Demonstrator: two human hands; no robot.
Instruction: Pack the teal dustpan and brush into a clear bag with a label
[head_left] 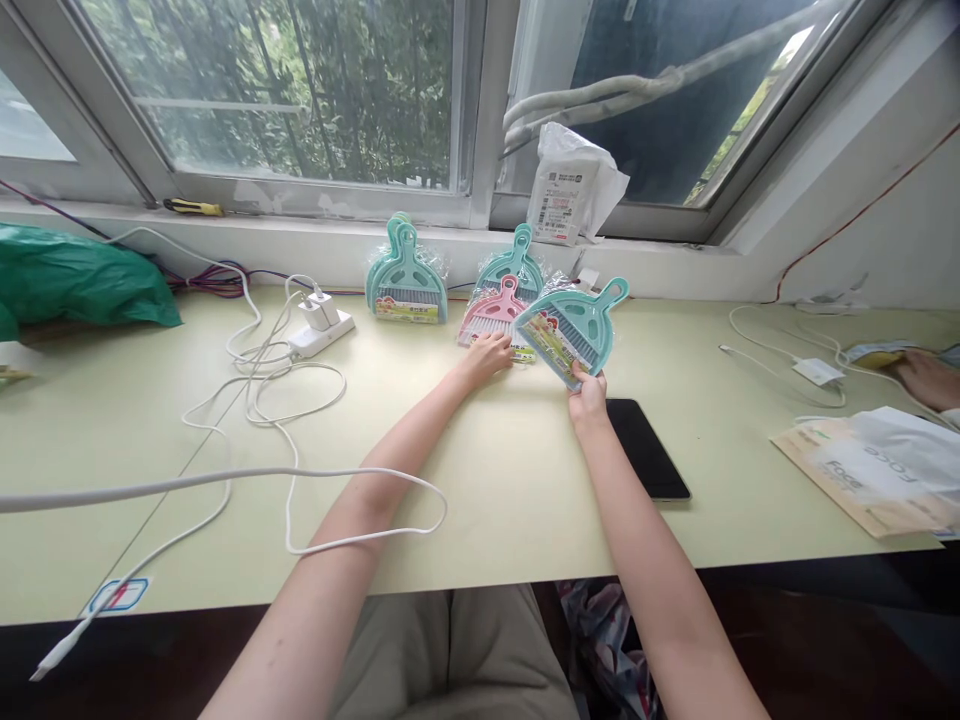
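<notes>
My right hand [589, 392] pinches the lower edge of a teal mini dustpan-and-brush set [574, 325] wrapped in clear plastic, lifted and tilted with its handle pointing up right. My left hand [489, 355] rests with curled fingers on the near edge of a pink wrapped dustpan set [495, 312] lying on the pale green table [487, 480]. Behind the pink one stands another teal set [514, 262]. A stack of teal sets [406, 275] leans against the wall to the left.
A black tablet [646, 448] lies by my right wrist. White cables [262, 400] and a power strip with chargers [321, 325] cover the left side. A green bag [75, 280] sits far left, a white parcel [570, 185] on the sill, paper bags [877, 470] and another person's hand [930, 380] at right.
</notes>
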